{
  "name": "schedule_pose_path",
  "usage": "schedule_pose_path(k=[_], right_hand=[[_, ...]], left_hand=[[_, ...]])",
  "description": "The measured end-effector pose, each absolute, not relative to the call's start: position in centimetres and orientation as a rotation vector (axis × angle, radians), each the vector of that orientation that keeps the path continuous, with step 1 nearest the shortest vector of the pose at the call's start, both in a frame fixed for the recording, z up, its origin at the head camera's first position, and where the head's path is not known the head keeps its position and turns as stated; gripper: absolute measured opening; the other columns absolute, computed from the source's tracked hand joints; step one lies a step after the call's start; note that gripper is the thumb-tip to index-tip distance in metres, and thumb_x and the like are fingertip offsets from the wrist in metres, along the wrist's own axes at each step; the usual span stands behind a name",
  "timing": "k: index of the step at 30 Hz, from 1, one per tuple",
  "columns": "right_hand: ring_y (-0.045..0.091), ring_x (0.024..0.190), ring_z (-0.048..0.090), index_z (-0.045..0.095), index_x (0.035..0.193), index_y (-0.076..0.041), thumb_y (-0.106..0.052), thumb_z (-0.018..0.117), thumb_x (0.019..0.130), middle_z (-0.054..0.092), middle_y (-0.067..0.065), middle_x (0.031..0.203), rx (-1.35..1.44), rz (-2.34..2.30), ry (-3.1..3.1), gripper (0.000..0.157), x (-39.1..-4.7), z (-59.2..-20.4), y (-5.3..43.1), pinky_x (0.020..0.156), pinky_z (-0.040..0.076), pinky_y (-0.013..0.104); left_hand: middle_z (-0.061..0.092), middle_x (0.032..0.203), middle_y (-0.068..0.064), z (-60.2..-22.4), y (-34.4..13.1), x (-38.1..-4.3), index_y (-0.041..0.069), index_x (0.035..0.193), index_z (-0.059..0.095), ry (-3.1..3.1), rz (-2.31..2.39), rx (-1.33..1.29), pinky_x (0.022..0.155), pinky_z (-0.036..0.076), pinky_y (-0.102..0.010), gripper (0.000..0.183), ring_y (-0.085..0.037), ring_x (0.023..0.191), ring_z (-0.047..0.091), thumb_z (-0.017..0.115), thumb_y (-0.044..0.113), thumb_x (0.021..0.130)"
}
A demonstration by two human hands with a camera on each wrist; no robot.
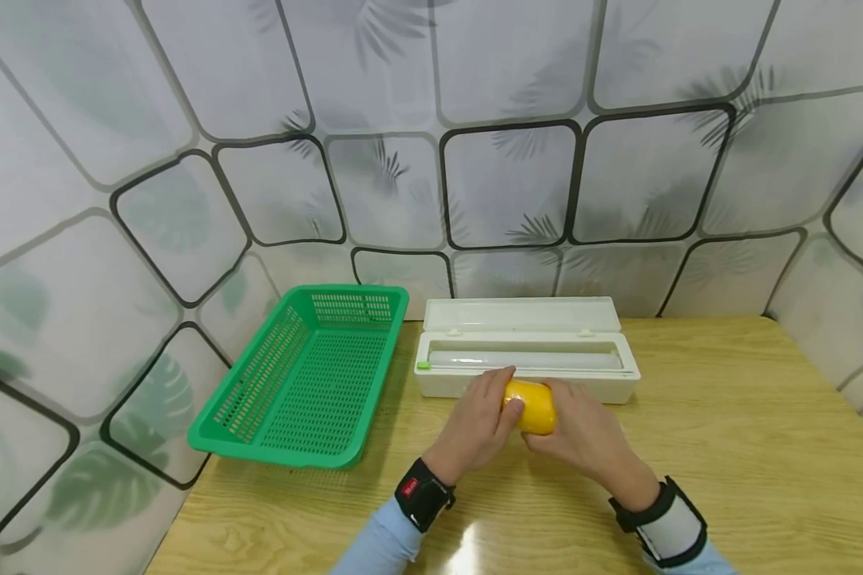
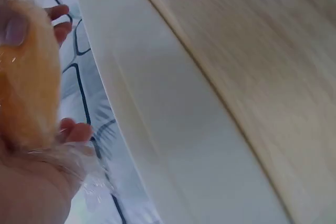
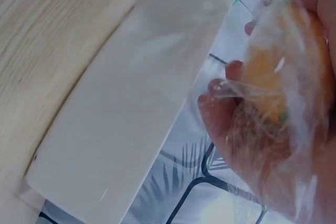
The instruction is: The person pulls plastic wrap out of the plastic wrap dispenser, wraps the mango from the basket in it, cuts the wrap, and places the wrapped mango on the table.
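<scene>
Between both hands is a smooth, rounded yellow fruit or vegetable (image 1: 535,407) wrapped in clear cling film; I cannot tell its exact kind. My left hand (image 1: 475,419) grips its left end, the thumb lying on top. At the opposite end my right hand (image 1: 590,435) holds it with curled fingers. In the right wrist view, loose crumpled cling film (image 3: 302,129) bunches over the palm. More film (image 2: 79,163) sticks out by the left palm in the left wrist view. Just behind the hands stands a white cling film dispenser (image 1: 446,386), lid raised, a film roll (image 1: 525,361) inside.
A green plastic basket (image 1: 391,363) stands to the left on the wooden table (image 1: 733,415). The dispenser has a small green slider (image 1: 423,365) at its left front edge. A patterned curtain (image 1: 511,188) hangs behind and around the table.
</scene>
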State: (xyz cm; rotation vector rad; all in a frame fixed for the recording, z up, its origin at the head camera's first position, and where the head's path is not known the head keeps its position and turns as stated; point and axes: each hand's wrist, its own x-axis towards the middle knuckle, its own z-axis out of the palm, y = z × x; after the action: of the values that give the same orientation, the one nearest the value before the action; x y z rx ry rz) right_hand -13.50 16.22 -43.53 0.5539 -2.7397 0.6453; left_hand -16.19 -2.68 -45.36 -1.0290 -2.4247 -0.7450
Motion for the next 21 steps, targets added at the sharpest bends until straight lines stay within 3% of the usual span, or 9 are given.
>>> schedule_pose_path(k=[8, 11, 14, 16, 21], right_hand=[[0.012, 0.073, 0.046, 0.057, 0.112, 0.000, -0.024, 0.084, 0.066, 0.056, 0.001, 0.088, 0.652, 0.798, -2.593, 0.058, -13.3, -43.2, 15.8, 0.062, 0.042, 0.026], [0.010, 0.072, 0.046, 0.057, 0.112, -0.001, -0.021, 0.085, 0.065, 0.056, 0.000, 0.088, 0.697, 0.861, -2.528, 0.058, -13.1, -43.2, 15.6, 0.061, 0.043, 0.025], [0.009, 0.073, 0.047, 0.057, 0.113, -0.001, -0.019, 0.086, 0.064, 0.057, 0.000, 0.090, 0.731, 0.915, -2.480, 0.059, -12.8, -43.2, 15.3, 0.061, 0.044, 0.024], [0.009, 0.073, 0.048, 0.057, 0.113, -0.001, -0.017, 0.087, 0.063, 0.058, 0.000, 0.091, 0.734, 0.950, -2.474, 0.060, -12.6, -43.2, 15.0, 0.061, 0.045, 0.024], [0.012, 0.079, 0.051, 0.056, 0.115, 0.000, -0.010, 0.090, 0.060, 0.058, 0.004, 0.096, 0.705, 0.998, -2.551, 0.065, -12.2, -43.0, 14.2, 0.066, 0.048, 0.028]], left_hand=[[0.050, 0.125, -0.017, -45.4, -2.5, -16.2, -0.002, 0.142, 0.037, -2.230, -1.166, -1.093, 0.080, 0.050, -0.022, 0.052, -0.020, 0.096, 0.052, 0.026, 0.037, 0.110], [0.050, 0.122, -0.022, -44.6, -2.1, -15.7, -0.006, 0.136, 0.041, -2.080, -1.316, -1.103, 0.079, 0.051, -0.025, 0.036, -0.025, 0.095, 0.054, 0.038, 0.017, 0.108], [0.050, 0.120, -0.026, -44.3, -1.9, -15.3, -0.011, 0.127, 0.044, -1.929, -1.571, -1.112, 0.076, 0.052, -0.026, 0.029, -0.028, 0.091, 0.054, 0.044, -0.003, 0.099], [0.050, 0.121, -0.029, -44.4, -1.7, -15.0, -0.012, 0.124, 0.045, -1.847, -1.766, -1.091, 0.077, 0.051, -0.025, 0.031, -0.027, 0.091, 0.054, 0.046, -0.010, 0.093], [0.057, 0.119, -0.026, -45.2, -1.4, -14.7, -0.009, 0.113, 0.049, -1.706, -2.106, -0.869, 0.092, 0.052, -0.029, 0.018, -0.022, 0.110, 0.060, 0.048, -0.002, 0.096]])
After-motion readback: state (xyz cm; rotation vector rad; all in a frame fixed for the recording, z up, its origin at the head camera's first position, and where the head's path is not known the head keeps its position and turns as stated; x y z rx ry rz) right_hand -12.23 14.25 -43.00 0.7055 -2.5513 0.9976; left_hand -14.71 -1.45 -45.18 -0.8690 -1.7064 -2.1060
